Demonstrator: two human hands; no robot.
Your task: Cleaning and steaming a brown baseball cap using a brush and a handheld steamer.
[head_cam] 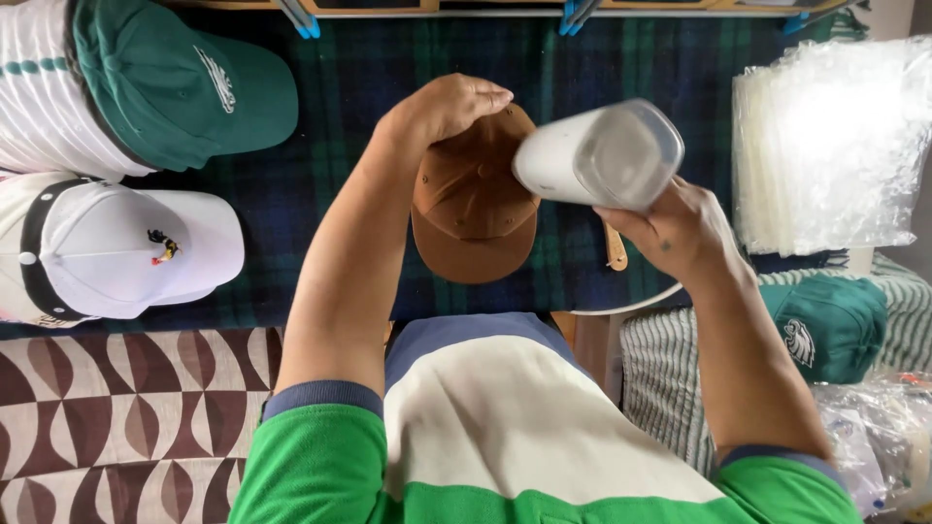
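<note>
A brown cap [473, 209] lies on a dark green and blue plaid cloth [621, 68], its brim toward me. My left hand [449, 105] rests on the far side of the cap's crown, fingers together and curved over it. My right hand [680, 228] grips a white handheld appliance with a clear tank [600, 157], tilted so its white end points down at the cap's right side.
A green cap [180, 82] and a white cap [136, 247] sit at the left. A stack of clear plastic bags [830, 146] lies at the right, another green cap [825, 325] below it on striped fabric. A patterned brown cloth [126, 417] is at lower left.
</note>
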